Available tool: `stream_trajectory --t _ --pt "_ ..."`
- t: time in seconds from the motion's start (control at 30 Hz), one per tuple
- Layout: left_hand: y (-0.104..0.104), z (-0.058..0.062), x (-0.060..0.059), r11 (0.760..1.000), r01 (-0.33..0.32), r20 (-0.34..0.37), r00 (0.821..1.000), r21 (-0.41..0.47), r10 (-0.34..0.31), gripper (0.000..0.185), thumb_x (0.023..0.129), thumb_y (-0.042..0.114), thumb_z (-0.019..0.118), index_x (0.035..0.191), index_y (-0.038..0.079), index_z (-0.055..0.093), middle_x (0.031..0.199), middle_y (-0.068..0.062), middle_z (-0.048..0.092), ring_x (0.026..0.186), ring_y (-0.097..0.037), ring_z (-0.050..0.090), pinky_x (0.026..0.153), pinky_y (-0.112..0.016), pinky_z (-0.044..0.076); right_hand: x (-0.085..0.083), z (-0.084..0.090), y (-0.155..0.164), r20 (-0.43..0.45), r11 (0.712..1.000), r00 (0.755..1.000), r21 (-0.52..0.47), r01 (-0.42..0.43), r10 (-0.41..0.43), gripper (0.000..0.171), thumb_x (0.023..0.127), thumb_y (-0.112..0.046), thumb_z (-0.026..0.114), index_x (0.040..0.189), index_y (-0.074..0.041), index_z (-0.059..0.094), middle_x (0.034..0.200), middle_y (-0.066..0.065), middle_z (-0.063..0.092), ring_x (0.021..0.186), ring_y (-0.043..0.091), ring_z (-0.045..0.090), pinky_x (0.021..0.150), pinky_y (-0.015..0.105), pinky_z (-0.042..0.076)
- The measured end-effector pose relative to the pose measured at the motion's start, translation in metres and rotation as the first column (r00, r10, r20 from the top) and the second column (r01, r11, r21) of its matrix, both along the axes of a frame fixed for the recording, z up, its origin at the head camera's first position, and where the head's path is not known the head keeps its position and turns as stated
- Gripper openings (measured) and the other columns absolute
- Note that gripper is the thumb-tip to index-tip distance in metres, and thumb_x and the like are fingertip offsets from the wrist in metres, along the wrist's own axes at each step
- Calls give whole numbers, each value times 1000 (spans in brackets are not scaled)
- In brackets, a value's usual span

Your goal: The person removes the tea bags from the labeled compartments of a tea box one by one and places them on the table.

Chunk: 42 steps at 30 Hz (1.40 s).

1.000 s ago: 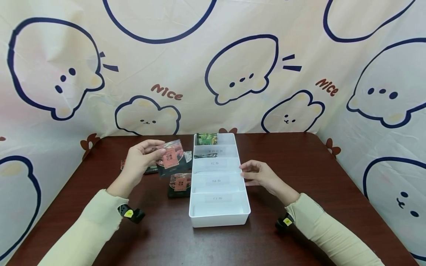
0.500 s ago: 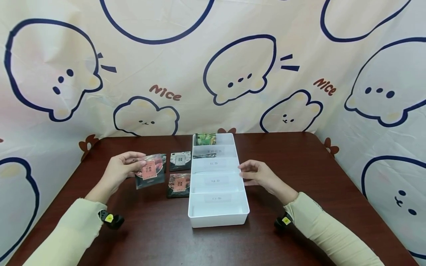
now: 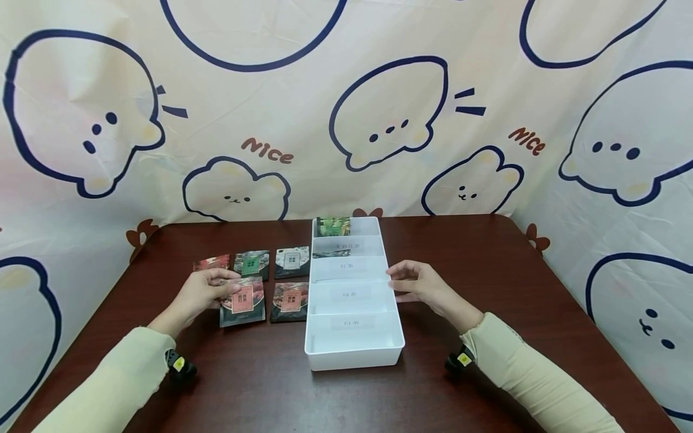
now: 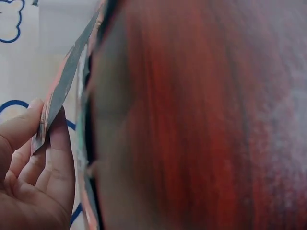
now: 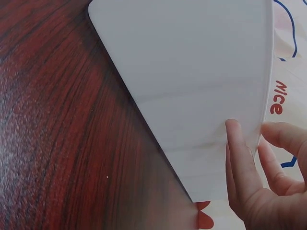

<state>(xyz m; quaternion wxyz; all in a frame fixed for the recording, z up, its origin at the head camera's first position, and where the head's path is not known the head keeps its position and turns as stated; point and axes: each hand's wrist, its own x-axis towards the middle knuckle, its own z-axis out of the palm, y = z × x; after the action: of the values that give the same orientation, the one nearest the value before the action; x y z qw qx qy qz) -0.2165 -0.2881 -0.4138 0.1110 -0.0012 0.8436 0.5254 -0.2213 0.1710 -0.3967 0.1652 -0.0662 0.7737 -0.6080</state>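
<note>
Both arms are in long, pale cream-yellow sleeves, left sleeve and right sleeve, soft knit-looking fabric that bunches a bit at the cuffs. Each wrist has a small black strapped-on gadget with a tiny yellow sticker, left one, right one. Hands are bare, no rings or gloves.

On your dark wooden desk lie four other packets: a red one, a green one, a white-labelled one and an orange-labelled one. Behind hangs a cartoon-printed cloth.
</note>
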Motion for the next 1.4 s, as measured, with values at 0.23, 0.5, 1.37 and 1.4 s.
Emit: stream_trajectory --t 0.23,0.5,1.37,1.4 --pt "2 -7 -1 999 16 53 999 -42 -14 42 93 24 66 123 -3 59 99 -2 73 84 -6 66 70 -35 57 0 -2 0 -2 1000 1000 2 2 -2 35 88 -4 68 120 4 58 105 15 60 87 17 65 75 39 59" --pt "8 -10 -5 990 -12 33 999 -138 16 40 90 24 70 118 -3 63 98 -8 71 82 -13 67 72 -39 59 -1 -2 1 -5 1000 1000 -1 -8 8 34 88 -4 68 120 4 58 105 15 60 87 18 65 76 39 59" --pt "15 -13 -8 942 -40 -33 999 -334 30 29 87 23 74 106 2 72 94 -10 70 72 -19 53 59 -31 46 -2 -2 1 -13 1000 1000 -1 -12 12 34 88 -4 68 120 5 57 105 16 60 87 18 65 76 40 59" --pt "15 -13 -8 943 -40 -35 999 -332 30 28 86 23 74 105 2 72 92 -10 69 72 -19 52 59 -31 45 -2 -2 1 -14 1000 1000 1 -14 14 34 89 -4 68 120 5 57 106 16 60 87 18 66 76 39 59"
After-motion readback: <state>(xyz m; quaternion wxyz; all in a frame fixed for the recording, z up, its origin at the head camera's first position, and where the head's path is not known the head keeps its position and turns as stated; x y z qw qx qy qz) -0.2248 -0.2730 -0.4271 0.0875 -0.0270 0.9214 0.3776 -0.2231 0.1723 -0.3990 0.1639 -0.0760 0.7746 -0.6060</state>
